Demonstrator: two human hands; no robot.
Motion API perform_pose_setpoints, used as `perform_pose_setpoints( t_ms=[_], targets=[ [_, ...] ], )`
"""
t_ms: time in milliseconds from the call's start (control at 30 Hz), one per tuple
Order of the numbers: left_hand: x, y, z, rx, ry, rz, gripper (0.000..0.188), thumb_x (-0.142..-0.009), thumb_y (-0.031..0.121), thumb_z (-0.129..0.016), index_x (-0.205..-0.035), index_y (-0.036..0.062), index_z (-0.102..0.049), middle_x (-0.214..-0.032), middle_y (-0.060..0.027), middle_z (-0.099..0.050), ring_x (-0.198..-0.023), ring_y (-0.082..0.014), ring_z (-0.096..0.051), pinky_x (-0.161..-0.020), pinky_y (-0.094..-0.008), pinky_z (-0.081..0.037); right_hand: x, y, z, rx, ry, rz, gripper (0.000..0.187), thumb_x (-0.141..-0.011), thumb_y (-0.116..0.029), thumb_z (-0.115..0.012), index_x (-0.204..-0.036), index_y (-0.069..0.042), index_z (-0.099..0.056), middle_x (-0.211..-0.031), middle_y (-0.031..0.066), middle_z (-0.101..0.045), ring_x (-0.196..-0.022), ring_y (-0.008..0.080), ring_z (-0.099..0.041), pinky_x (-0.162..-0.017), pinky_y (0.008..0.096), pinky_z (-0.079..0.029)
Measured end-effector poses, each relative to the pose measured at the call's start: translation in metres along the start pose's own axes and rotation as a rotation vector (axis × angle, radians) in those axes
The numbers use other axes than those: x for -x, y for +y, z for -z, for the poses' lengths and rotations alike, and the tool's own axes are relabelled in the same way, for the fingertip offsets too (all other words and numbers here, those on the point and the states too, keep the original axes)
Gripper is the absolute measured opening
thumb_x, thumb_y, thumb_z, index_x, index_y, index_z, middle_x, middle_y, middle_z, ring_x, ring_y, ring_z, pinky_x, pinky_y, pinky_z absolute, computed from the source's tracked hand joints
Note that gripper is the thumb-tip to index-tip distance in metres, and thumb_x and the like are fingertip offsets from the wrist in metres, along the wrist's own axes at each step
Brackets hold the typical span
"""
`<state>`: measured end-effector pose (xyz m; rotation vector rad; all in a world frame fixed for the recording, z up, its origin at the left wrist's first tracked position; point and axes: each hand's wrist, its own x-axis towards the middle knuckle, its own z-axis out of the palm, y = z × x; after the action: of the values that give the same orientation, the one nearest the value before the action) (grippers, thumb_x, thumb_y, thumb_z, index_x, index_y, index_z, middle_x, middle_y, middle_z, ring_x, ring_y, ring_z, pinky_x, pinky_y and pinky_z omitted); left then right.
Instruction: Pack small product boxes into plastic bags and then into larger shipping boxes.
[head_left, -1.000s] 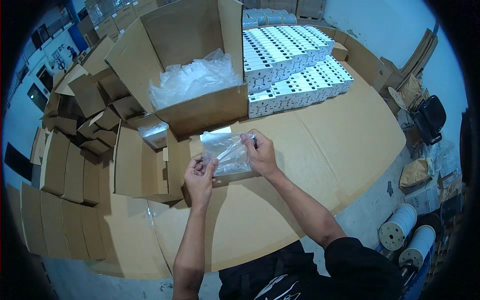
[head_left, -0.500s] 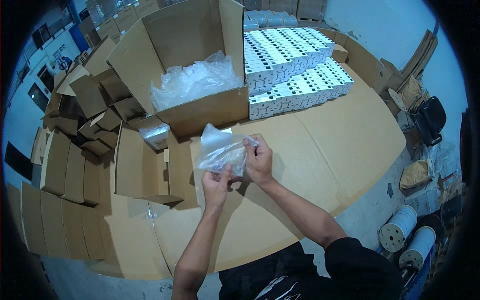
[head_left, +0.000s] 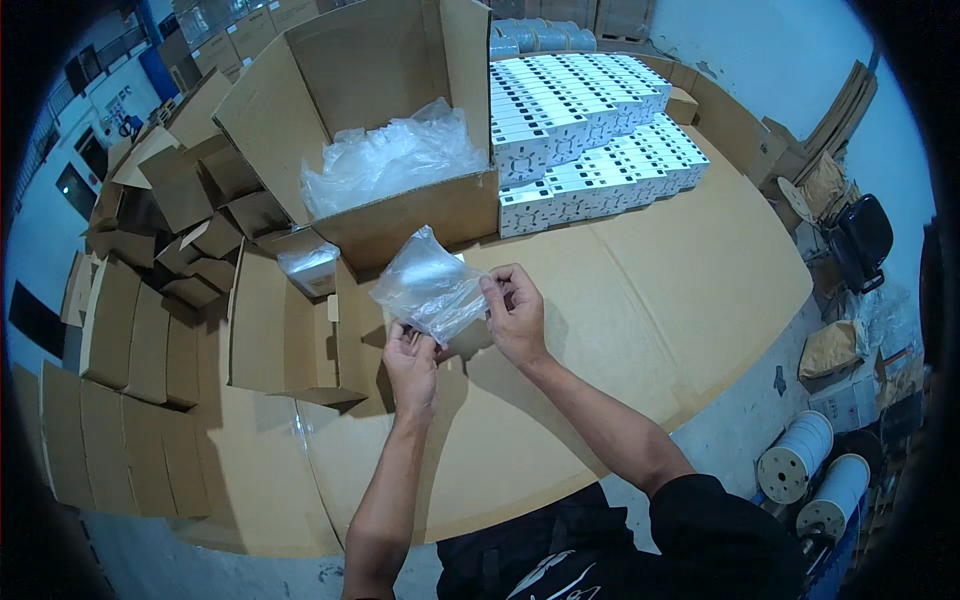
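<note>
While we hold the clear plastic bag [head_left: 432,285] above the cardboard-covered table [head_left: 640,300], our left hand [head_left: 412,362] pinches its lower edge and our right hand [head_left: 515,312] grips its right side, both closed on the film. It looks light, limp and slippery, so we judge the edges the best hold. Behind it stands an open carton [head_left: 400,215] of more plastic.
</note>
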<state>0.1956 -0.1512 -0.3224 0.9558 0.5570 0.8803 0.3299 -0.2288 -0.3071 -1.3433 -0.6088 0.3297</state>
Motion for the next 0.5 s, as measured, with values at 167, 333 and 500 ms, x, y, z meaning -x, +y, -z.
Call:
perform_pose_setpoints(
  t_ms=[167, 333, 500],
  targets=[
    [-0.002, 0.014, 0.004, -0.252, -0.015, -0.045, 0.029, -0.092, -0.007, -0.053, -0.120, -0.0003, -0.056, -0.105, -0.0042, -0.064, -0.090, -0.0087, -0.062, -0.069, -0.0228, -0.052, -0.009, -0.008, 0.008, -0.074, -0.115, 0.173, 0.020, -0.093, -0.017, -0.071, -0.097, -0.002, -0.059, -0.075, -0.0022, -0.057, -0.070, 0.0045, -0.053, -0.060, 0.0228, -0.043],
    [-0.005, 0.007, 0.016, -0.481, -0.096, -0.207, 0.026, -0.092, -0.008, -0.049, -0.114, -0.0013, -0.060, -0.101, -0.0037, -0.064, -0.086, -0.0060, -0.060, -0.069, -0.0201, -0.049, -0.011, -0.008, 0.019, 0.104, -0.317, 0.063, 0.019, -0.092, -0.017, -0.072, -0.095, -0.002, -0.061, -0.073, -0.0018, -0.057, -0.069, 0.0046, -0.053, -0.059, 0.0240, -0.043],
    [-0.009, 0.014, 0.023, -0.276, -0.096, 0.044, 0.024, -0.097, -0.003, -0.049, -0.119, -0.0024, -0.060, -0.103, -0.0057, -0.065, -0.090, -0.0095, -0.062, -0.082, -0.0237, -0.051, -0.010, -0.007, 0.013, 0.050, -0.124, 0.010, 0.025, -0.097, -0.019, -0.066, -0.082, -0.001, -0.058, -0.064, -0.0006, -0.054, -0.060, 0.0067, -0.048, -0.056, 0.0291, -0.042]
  ],
)
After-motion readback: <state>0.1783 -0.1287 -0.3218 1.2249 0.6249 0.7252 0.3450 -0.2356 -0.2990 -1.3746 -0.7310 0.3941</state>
